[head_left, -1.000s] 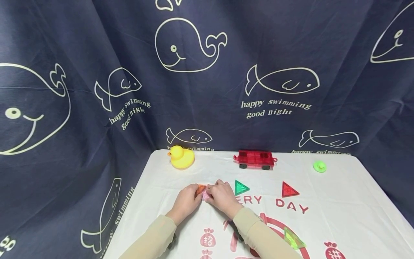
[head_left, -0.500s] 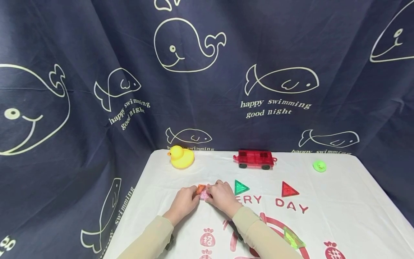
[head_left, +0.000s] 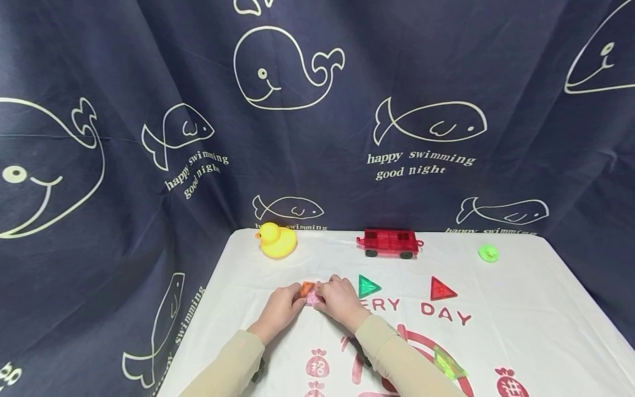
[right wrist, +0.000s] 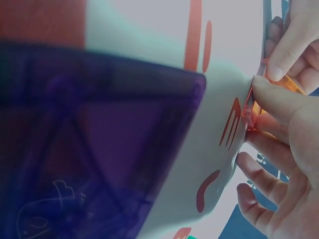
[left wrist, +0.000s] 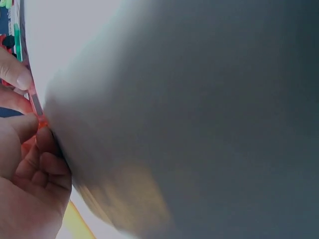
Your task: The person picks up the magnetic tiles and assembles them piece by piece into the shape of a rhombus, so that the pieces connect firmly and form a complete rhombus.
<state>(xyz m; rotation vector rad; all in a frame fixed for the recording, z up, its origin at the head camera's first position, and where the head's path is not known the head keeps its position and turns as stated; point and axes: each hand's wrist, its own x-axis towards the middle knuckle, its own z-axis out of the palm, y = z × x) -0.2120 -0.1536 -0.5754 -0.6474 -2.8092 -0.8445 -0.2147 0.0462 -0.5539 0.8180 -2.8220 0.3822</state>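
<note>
Side by side near the middle of the white table, both hands work on two small translucent tiles that meet edge to edge. My left hand [head_left: 278,309] pinches the orange tile [head_left: 307,287] between thumb and fingers. The pink tile [head_left: 312,299] is pinched by my right hand [head_left: 342,300], whose fingers cover part of it. In the right wrist view, the right thumb [right wrist: 271,97] presses on the pieces while the lower fingers stay loosely bent. The left wrist view shows the left fingertips [left wrist: 45,139] close on the orange edge; most of the tile is hidden there.
A green triangle [head_left: 368,286] and a red triangle [head_left: 441,289] lie right of the hands, with a yellow-green tile [head_left: 448,363] nearer. Behind stand a yellow duck [head_left: 276,241], a red wagon [head_left: 390,243] and a small green duck [head_left: 489,253]. A purple tile [right wrist: 99,129] looms in the right wrist view.
The left hand has shifted slightly left and its fingers have turned a little, so more of the pink tile shows. The right hand stays almost still. The head view has drifted slightly.
</note>
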